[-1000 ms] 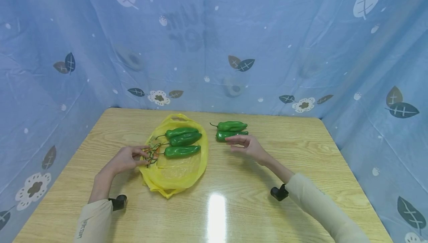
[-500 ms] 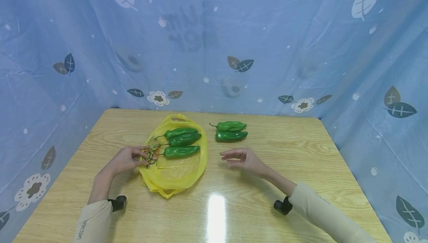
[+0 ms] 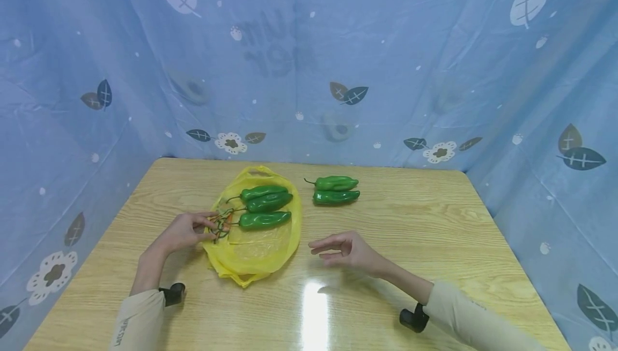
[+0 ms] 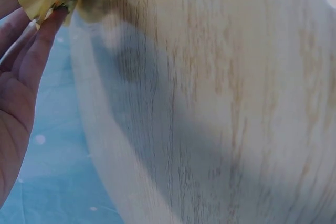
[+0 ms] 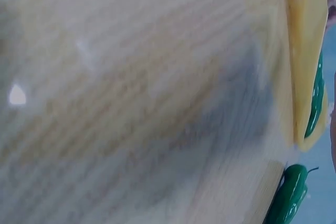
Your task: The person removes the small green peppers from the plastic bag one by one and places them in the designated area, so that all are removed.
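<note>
A yellow plastic bag (image 3: 260, 251) lies spread on the table in the head view, with three green peppers (image 3: 264, 220) inside its rim. At its left edge, my left hand (image 3: 185, 232) pinches the yellow film; the left wrist view shows the thumb and fingers (image 4: 39, 53) against it. Beside those fingertips is an orange and dark green patch (image 3: 223, 225); whether it is print or small pieces I cannot tell. My right hand (image 3: 354, 254) hovers over the table right of the bag, fingers loosely bent, holding nothing.
Two more green peppers (image 3: 336, 197) lie side by side at the back, right of the bag. The wooden table (image 3: 415, 211) ends at a blue curtain (image 3: 299, 61) with leaf prints, which also hangs along both sides. Light glares off the table's front middle.
My right hand has drawn back from the two peppers at the rear, toward the front and slightly left. The left hand, bag and peppers have stayed in place.
</note>
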Available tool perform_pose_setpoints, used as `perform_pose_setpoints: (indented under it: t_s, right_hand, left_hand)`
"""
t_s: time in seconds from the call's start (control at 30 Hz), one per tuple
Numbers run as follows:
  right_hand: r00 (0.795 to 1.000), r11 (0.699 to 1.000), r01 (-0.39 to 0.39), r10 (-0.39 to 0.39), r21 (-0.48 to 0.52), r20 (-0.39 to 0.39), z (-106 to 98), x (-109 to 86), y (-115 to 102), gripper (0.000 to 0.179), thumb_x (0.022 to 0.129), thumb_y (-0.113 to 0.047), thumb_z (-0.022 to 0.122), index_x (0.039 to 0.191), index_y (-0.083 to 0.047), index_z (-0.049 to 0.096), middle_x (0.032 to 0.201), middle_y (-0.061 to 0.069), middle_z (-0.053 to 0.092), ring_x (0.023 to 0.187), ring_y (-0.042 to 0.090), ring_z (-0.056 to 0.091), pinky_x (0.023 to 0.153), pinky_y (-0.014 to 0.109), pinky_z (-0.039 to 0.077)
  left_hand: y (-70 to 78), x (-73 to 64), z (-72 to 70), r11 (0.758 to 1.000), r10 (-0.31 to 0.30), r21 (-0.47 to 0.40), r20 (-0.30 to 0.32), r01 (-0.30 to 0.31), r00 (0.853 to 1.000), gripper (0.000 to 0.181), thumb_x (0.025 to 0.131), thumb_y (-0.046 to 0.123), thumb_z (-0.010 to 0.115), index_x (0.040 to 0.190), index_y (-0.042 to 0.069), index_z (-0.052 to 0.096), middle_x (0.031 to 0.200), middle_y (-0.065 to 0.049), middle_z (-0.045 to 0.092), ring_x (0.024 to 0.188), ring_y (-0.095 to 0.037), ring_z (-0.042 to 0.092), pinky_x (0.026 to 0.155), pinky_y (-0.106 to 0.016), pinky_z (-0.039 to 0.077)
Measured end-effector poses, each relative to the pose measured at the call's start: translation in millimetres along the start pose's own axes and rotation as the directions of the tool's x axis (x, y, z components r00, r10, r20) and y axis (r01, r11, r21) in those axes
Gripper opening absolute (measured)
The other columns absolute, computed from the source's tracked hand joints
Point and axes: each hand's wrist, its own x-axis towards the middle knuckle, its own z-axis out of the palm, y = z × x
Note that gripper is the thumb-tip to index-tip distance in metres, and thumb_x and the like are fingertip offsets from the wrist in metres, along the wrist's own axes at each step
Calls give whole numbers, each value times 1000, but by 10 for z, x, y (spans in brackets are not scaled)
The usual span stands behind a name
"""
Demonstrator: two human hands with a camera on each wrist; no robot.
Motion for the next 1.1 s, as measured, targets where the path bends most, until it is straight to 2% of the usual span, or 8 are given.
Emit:
perform_pose_setpoints:
  t_s: [0.3,0.53,0.8,1.0,1.1]
  right_hand:
    - [999,996,26,-29,86,32,136,-35,33,39,86,18,58,124,20,51,128,42,44,118,34,56,97,56,42]
    - [996,988,6,-20,156,89,146,-34,111,41,86,14,59,124,23,47,134,39,41,124,37,50,102,57,37]
    - [998,996,-5,-1,85,70,120,49,197,43,87,12,60,128,18,48,134,40,40,125,39,49,102,56,39]
    - [999,999,-35,36,-15,34,78,215,236,48,88,6,63,134,10,48,134,31,48,123,43,48,100,49,44]
    - [999,999,-30,31,-19,30,36,324,246,49,89,5,63,135,11,46,135,33,46,123,47,47,100,48,45]
  left_hand:
    - [-21,12,9,1000,22,-4,2,-22,1000,16,86,14,73,99,6,75,136,-23,51,120,-40,52,95,-43,49]
    - [-23,9,10,999,24,-21,-2,-24,1000,15,85,11,73,99,5,74,136,-24,51,121,-40,52,96,-43,48]
    - [-16,9,10,1000,13,-21,-1,-13,1000,15,86,12,73,99,5,74,136,-24,51,121,-41,51,96,-43,48]
    - [-6,8,8,1000,8,-11,-2,-8,1000,16,85,12,73,100,4,74,135,-24,51,121,-41,51,95,-43,49]
    - [-1,4,8,1000,6,-13,2,-6,1000,17,85,12,73,100,4,74,136,-24,51,122,-42,50,95,-43,48]
